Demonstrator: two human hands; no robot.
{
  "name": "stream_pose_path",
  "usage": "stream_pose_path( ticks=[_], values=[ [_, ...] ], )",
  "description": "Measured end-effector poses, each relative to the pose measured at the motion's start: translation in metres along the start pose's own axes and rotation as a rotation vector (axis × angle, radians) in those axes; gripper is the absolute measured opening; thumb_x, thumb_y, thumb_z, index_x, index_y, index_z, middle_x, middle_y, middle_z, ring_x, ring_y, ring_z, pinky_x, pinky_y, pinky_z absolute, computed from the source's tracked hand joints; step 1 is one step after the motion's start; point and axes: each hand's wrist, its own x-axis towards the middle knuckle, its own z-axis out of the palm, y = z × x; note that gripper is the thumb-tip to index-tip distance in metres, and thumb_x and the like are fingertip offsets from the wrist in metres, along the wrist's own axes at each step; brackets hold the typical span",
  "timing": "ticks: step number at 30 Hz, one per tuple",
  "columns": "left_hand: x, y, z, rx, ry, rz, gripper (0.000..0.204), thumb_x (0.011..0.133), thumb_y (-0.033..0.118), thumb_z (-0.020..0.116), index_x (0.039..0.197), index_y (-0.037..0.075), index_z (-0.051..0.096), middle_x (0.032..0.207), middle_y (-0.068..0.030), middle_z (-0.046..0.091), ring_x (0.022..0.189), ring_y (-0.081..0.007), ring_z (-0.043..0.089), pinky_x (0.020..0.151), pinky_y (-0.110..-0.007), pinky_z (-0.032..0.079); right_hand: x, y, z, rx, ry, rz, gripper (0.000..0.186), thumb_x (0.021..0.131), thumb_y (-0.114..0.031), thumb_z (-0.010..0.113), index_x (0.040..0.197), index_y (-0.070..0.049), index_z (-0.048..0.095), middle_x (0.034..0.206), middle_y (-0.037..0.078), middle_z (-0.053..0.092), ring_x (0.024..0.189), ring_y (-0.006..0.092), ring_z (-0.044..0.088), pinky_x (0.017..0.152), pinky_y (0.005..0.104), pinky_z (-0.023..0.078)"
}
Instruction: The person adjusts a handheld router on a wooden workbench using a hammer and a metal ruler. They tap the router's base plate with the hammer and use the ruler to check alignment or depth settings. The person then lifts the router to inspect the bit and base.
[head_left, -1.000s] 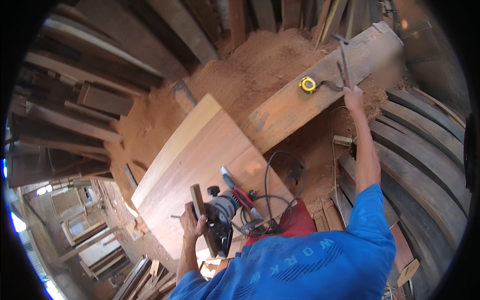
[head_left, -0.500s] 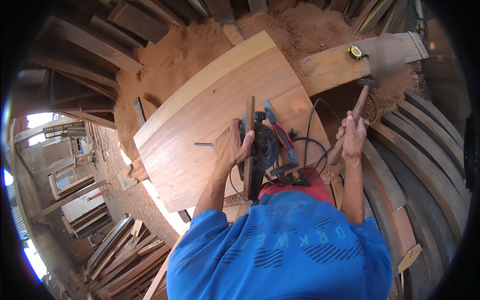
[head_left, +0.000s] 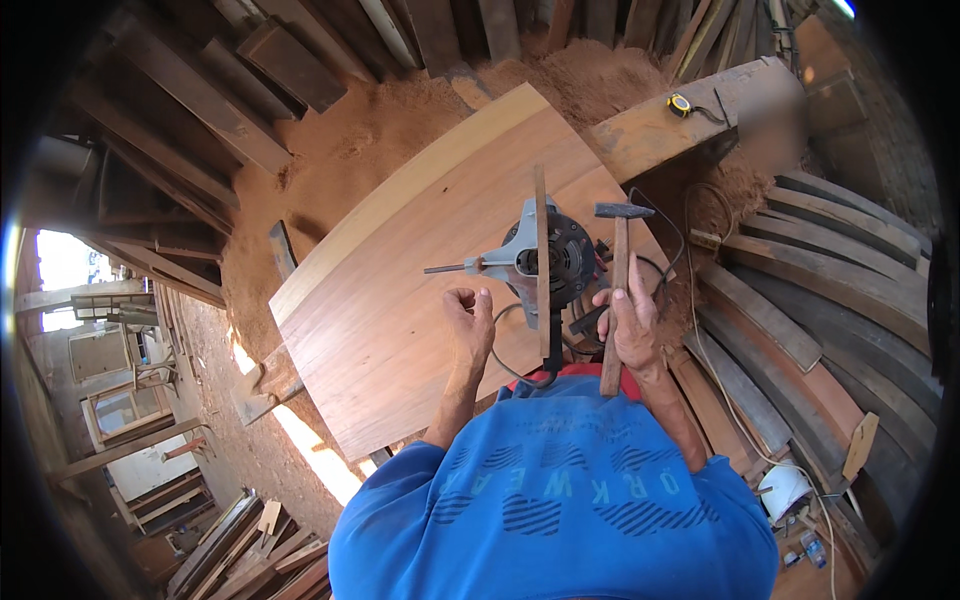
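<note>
The right hand (head_left: 632, 325) was clamped around the wooden handle of a hammer (head_left: 617, 270), gripping it low on the shaft so that the dark metal head pointed up toward twelve o'clock. The hammer stood nearly upright, just to the three o'clock side of a power router (head_left: 545, 255) — a grey-bodied tool lying on its side with its round dark base turned toward the camera. A narrow wooden strip (head_left: 542, 255) ran vertically across the router's face, and a thin metal rod stuck out from the tool toward nine o'clock. A black cord (head_left: 655, 270) looped away from it at three o'clock.

The left hand (head_left: 470, 320) was curled into a loose fist at about seven o'clock from the router, near it but apart; whether it pinched anything small could not be told.

All of this sat over a large curved wooden panel (head_left: 400, 310), reddish brown with a paler band along its far edge. Beyond it, at one o'clock, a yellow tape measure (head_left: 680, 104) lay on a thick plank (head_left: 660, 130). Sawdust (head_left: 350, 150) was heaped at eleven o'clock, and curved boards (head_left: 830, 290) were stacked at three o'clock.
</note>
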Motion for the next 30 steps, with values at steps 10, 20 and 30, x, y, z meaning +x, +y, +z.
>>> stream_pose_path(
  ticks=[10, 20, 30],
  values=[
    [0.037, -0.047, 0.063, -1.187, -0.096, -0.296, 0.048, 0.100, 0.044, 0.071, 0.136, 0.016, 0.057, 0.113, 0.0048, 0.060, 0.107, -0.0098, 0.055, 0.088, -0.022, 0.037, -0.010, 0.028, 0.027, 0.208, -0.085, 0.092, 0.068, 0.110, -0.023, 0.041, 0.171, -0.013, 0.011, 0.095, 0.007, 0.060, 0.058, 0.0078, 0.053, 0.050, 0.0235, 0.050],
    [0.015, -0.013, 0.086, -1.185, -0.364, -0.355, 0.058, 0.108, 0.056, 0.052, 0.146, 0.013, 0.049, 0.129, -0.0088, 0.065, 0.111, -0.0214, 0.067, 0.094, -0.041, 0.059, -0.010, 0.033, 0.023, 0.164, -0.046, 0.109, 0.067, 0.110, -0.023, 0.040, 0.171, -0.015, 0.013, 0.095, 0.006, 0.059, 0.058, 0.0073, 0.053, 0.050, 0.0226, 0.050],
    [0.010, 0.004, 0.092, -1.079, -0.196, -0.202, 0.045, 0.116, 0.029, 0.040, 0.156, 0.009, 0.036, 0.146, -0.0100, 0.056, 0.129, -0.0215, 0.057, 0.110, -0.038, 0.046, -0.006, 0.022, 0.031, 0.235, -0.002, 0.021, 0.069, 0.111, -0.018, 0.039, 0.170, -0.006, 0.006, 0.092, 0.005, 0.058, 0.060, 0.0074, 0.054, 0.053, 0.0229, 0.051]
  ],
)
